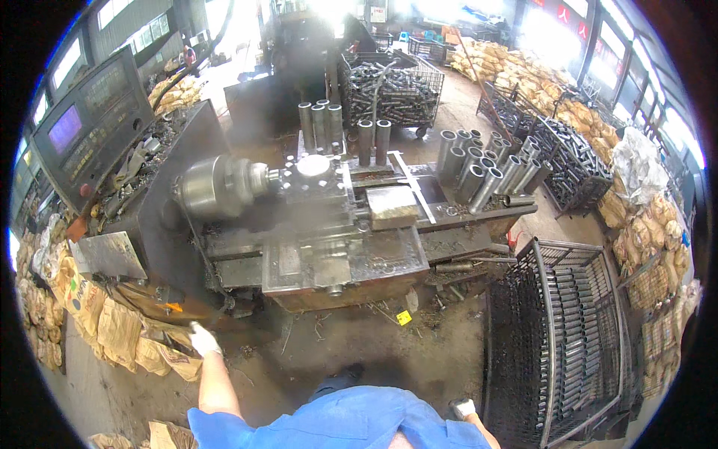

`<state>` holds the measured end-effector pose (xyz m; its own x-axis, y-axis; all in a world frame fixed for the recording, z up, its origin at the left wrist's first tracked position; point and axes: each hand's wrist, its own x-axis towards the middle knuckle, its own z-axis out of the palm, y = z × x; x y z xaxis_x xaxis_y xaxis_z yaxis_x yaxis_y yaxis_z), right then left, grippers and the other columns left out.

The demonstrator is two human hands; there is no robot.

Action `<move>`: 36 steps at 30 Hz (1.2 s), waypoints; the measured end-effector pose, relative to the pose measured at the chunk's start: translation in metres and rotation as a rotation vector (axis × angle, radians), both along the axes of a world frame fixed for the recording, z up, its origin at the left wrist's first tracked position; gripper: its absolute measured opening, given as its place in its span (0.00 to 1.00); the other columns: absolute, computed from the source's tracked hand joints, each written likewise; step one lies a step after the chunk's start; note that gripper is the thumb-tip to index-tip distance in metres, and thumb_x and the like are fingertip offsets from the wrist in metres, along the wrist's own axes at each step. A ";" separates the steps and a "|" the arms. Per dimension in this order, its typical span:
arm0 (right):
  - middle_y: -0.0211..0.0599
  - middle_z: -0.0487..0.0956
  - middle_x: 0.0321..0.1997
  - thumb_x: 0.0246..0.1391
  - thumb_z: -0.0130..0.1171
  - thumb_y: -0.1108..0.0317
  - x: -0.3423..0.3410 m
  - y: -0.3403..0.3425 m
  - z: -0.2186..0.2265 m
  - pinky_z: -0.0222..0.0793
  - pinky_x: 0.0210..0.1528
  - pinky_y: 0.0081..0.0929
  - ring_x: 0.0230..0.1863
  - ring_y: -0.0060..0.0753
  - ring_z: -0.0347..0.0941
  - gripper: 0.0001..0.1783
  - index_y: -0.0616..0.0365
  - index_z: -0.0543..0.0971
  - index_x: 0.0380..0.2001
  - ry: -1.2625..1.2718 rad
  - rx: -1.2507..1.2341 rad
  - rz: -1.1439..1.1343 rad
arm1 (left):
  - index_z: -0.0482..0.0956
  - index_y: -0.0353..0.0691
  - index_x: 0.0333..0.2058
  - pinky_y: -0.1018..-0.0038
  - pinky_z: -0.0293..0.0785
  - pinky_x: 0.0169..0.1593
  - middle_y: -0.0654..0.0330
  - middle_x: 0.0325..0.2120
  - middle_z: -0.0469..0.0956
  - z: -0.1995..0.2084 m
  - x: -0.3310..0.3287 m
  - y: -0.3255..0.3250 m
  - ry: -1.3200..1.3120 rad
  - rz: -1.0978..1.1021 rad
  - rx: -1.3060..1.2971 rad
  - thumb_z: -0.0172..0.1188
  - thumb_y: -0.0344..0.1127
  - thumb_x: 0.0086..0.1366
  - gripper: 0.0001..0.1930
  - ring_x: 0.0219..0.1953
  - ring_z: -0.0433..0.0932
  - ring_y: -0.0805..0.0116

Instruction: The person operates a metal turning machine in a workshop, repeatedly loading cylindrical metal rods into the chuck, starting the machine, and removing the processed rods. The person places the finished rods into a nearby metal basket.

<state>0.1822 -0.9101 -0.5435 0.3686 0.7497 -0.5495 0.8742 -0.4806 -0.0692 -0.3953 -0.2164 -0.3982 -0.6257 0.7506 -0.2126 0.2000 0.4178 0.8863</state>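
So: left hand (pixel 202 340) in a white glove, arm bare and stretched out toward the lower front of the lathe (pixel 314 224). Fingers look curled together, but whether they clamp anything I cannot tell; too small. The hand sits just beside the brown paper sacks (pixel 120 329) slumped against the machine base, with a small orange tag (pixel 173 306) on the base just above and ahead of it.

Right hand (pixel 464 408), also white-gloved, hangs low at the person's side, close to the blue work shirt (pixel 336 423). Looks loosely closed, holding nothing visible. Right next to it on the outer side: a wire cage bin (pixel 553 337) with dark steel tubes stacked lengthwise inside.

Ahead of both hands, well apart: lathe bed with the chuck (pixel 217 185) on the left and the tool turret (pixel 314 176) just right of it. Beyond the turret, short grey tubes (pixel 479 168) stand upright or lean in a cluster on the far right end of the bed, a few more stand behind the turret. Control panel (pixel 90 123) with purple screen sits far up-left of the left hand. Floor between the hands and the lathe carries swarf and a small yellow scrap (pixel 404 317).
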 end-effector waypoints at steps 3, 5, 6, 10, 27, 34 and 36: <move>0.38 0.89 0.50 0.58 0.57 0.58 -0.009 0.022 0.016 0.82 0.50 0.46 0.51 0.49 0.86 0.14 0.42 0.89 0.42 0.020 -0.020 0.018 | 0.65 0.25 0.69 0.54 0.70 0.68 0.32 0.66 0.71 0.038 -0.021 0.030 0.282 0.167 0.076 0.44 0.62 0.80 0.41 0.65 0.74 0.38; 0.39 0.89 0.50 0.58 0.58 0.57 -0.014 0.042 0.024 0.82 0.50 0.47 0.51 0.49 0.86 0.14 0.43 0.89 0.42 0.037 -0.030 0.070 | 0.64 0.25 0.71 0.55 0.66 0.72 0.33 0.69 0.68 0.044 -0.042 0.035 0.420 0.111 0.005 0.42 0.59 0.81 0.39 0.69 0.71 0.38; 0.38 0.90 0.41 0.63 0.53 0.51 -0.009 0.053 0.036 0.82 0.45 0.38 0.42 0.39 0.88 0.20 0.47 0.89 0.44 0.177 -0.160 -0.022 | 0.64 0.25 0.70 0.55 0.66 0.72 0.34 0.69 0.68 0.052 -0.041 0.034 0.422 0.041 0.042 0.42 0.58 0.81 0.38 0.69 0.70 0.38; 0.39 0.90 0.37 0.63 0.58 0.60 -0.015 0.117 0.101 0.82 0.35 0.38 0.34 0.39 0.88 0.14 0.52 0.89 0.42 0.455 -0.098 -0.672 | 0.66 0.26 0.70 0.56 0.65 0.72 0.36 0.70 0.68 0.043 -0.071 0.039 0.650 -0.039 0.062 0.44 0.54 0.82 0.35 0.70 0.70 0.40; 0.40 0.88 0.29 0.61 0.62 0.63 0.066 0.146 0.108 0.81 0.31 0.33 0.26 0.34 0.86 0.14 0.61 0.87 0.42 0.195 0.190 -0.337 | 0.73 0.35 0.67 0.62 0.78 0.57 0.53 0.54 0.82 0.151 0.355 0.142 -1.007 -0.823 0.062 0.73 0.38 0.67 0.33 0.53 0.81 0.59; 0.46 0.89 0.32 0.62 0.60 0.56 0.028 0.148 0.127 0.81 0.38 0.36 0.32 0.41 0.88 0.18 0.59 0.90 0.37 0.405 0.180 -1.023 | 0.81 0.33 0.50 0.68 0.79 0.53 0.57 0.43 0.84 0.173 0.405 0.138 -0.031 -0.605 0.692 0.75 0.34 0.63 0.20 0.44 0.81 0.68; 0.45 0.89 0.38 0.61 0.57 0.52 0.025 0.122 0.111 0.81 0.44 0.38 0.40 0.44 0.88 0.20 0.55 0.90 0.39 0.270 -0.001 -0.517 | 0.80 0.35 0.48 0.68 0.78 0.52 0.54 0.41 0.83 0.228 0.411 0.114 0.126 -0.513 0.823 0.76 0.35 0.62 0.19 0.43 0.82 0.64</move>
<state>0.2073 -0.7877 -0.4325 0.5336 0.5091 -0.6753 0.4774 -0.8404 -0.2564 0.0162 -0.1021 -0.1700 -0.1639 0.8217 0.5458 0.2983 -0.4861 0.8214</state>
